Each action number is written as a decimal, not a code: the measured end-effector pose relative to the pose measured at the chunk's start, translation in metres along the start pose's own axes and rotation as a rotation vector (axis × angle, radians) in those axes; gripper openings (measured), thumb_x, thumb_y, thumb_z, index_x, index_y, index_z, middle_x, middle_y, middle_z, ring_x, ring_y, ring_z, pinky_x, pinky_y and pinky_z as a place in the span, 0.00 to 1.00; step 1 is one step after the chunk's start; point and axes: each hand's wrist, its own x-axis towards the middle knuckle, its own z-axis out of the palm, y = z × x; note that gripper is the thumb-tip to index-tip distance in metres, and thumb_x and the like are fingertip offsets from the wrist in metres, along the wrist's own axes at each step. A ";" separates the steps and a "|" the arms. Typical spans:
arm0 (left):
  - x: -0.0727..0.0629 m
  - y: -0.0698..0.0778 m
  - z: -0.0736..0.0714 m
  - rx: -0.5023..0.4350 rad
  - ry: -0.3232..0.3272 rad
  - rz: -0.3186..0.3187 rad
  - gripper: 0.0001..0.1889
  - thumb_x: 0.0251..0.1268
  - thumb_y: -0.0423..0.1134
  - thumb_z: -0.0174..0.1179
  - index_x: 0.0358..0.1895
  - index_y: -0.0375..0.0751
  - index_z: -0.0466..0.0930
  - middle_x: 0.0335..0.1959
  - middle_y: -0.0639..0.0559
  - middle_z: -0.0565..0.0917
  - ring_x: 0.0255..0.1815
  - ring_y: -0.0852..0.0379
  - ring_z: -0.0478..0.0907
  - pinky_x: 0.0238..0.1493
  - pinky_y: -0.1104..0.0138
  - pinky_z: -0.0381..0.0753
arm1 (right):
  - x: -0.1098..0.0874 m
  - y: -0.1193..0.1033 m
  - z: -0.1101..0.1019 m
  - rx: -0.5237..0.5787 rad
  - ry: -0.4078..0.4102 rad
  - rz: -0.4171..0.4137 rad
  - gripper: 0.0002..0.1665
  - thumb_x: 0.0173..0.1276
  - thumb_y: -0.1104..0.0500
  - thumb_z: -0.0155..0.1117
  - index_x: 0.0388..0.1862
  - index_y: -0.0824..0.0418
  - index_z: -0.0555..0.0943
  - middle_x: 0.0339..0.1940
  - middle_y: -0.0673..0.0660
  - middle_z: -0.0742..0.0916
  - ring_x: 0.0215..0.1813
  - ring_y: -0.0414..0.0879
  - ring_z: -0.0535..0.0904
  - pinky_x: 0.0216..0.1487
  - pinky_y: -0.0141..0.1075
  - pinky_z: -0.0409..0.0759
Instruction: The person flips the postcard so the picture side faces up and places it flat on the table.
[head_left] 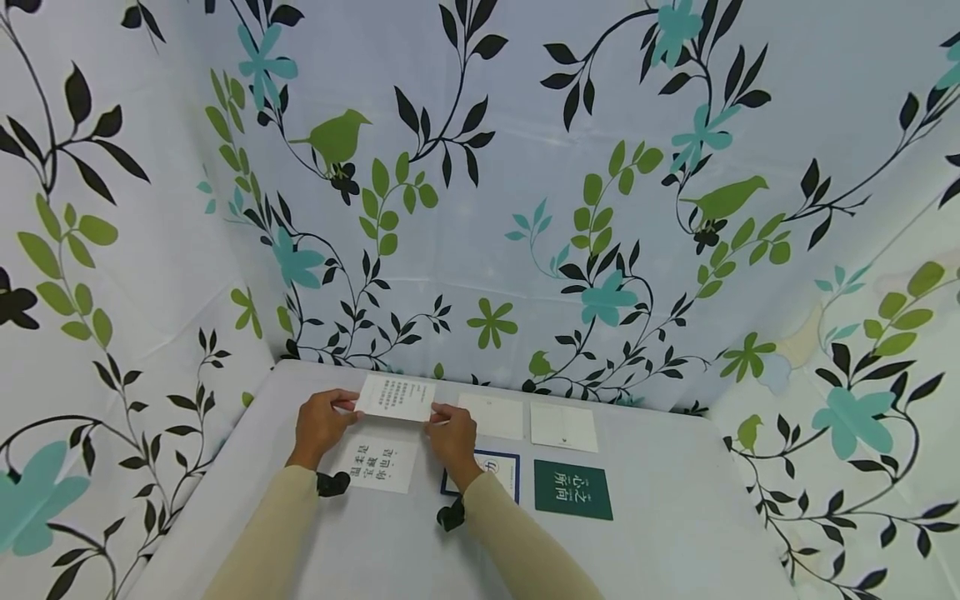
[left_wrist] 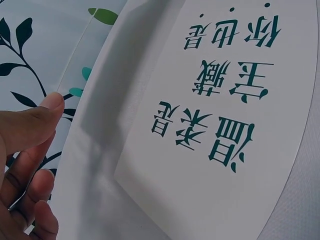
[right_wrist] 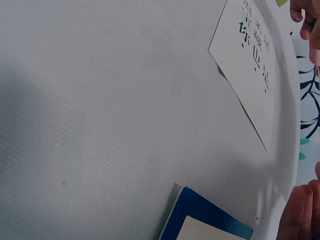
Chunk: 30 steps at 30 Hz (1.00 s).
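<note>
Both hands hold up one white card (head_left: 397,398) with small columns of print. My left hand (head_left: 318,425) pinches its left edge between thumb and fingers, and my right hand (head_left: 453,433) grips the right edge. From the left wrist, the left hand (left_wrist: 30,150) shows with the held card nearly edge-on. Below it on the table lies a white card with large dark green characters (head_left: 382,462), which fills much of the left wrist view. In the right wrist view, the right hand (right_wrist: 300,212) appears only in part at the right edge.
Right of the hands lie a blue-bordered card (head_left: 506,471), partly behind the right forearm, and a dark green card (head_left: 573,490). Behind them are two pale cards, one (head_left: 491,415) nearer the right hand, another (head_left: 564,427) farther right. Leaf-patterned cloth (head_left: 525,208) surrounds the white table (head_left: 675,517).
</note>
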 end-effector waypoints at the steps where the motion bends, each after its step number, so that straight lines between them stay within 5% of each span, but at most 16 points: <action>1: 0.000 -0.001 0.001 0.002 0.002 -0.001 0.22 0.61 0.33 0.76 0.59 0.37 0.87 0.44 0.42 0.90 0.38 0.49 0.78 0.42 0.61 0.71 | -0.001 0.000 0.000 0.001 0.004 -0.003 0.24 0.66 0.65 0.76 0.61 0.55 0.88 0.41 0.49 0.88 0.39 0.40 0.82 0.38 0.32 0.82; 13: -0.002 -0.006 0.007 0.053 0.019 -0.023 0.18 0.62 0.36 0.77 0.55 0.37 0.89 0.40 0.42 0.90 0.45 0.44 0.81 0.46 0.56 0.73 | -0.001 0.006 0.001 -0.041 0.031 0.003 0.16 0.67 0.64 0.75 0.53 0.54 0.91 0.37 0.47 0.89 0.42 0.40 0.82 0.43 0.35 0.82; 24: -0.003 -0.008 0.011 0.111 -0.049 -0.052 0.18 0.66 0.37 0.73 0.57 0.36 0.88 0.46 0.40 0.91 0.49 0.43 0.84 0.52 0.50 0.79 | 0.000 0.007 -0.003 -0.096 -0.071 0.028 0.16 0.70 0.60 0.73 0.56 0.56 0.89 0.41 0.48 0.89 0.44 0.41 0.83 0.47 0.36 0.83; 30: -0.007 -0.012 0.011 0.142 -0.086 -0.066 0.20 0.67 0.39 0.72 0.59 0.36 0.87 0.43 0.42 0.89 0.48 0.43 0.76 0.50 0.52 0.74 | 0.001 0.011 -0.004 -0.141 -0.117 0.023 0.20 0.68 0.59 0.75 0.59 0.57 0.88 0.40 0.48 0.89 0.42 0.41 0.82 0.45 0.36 0.83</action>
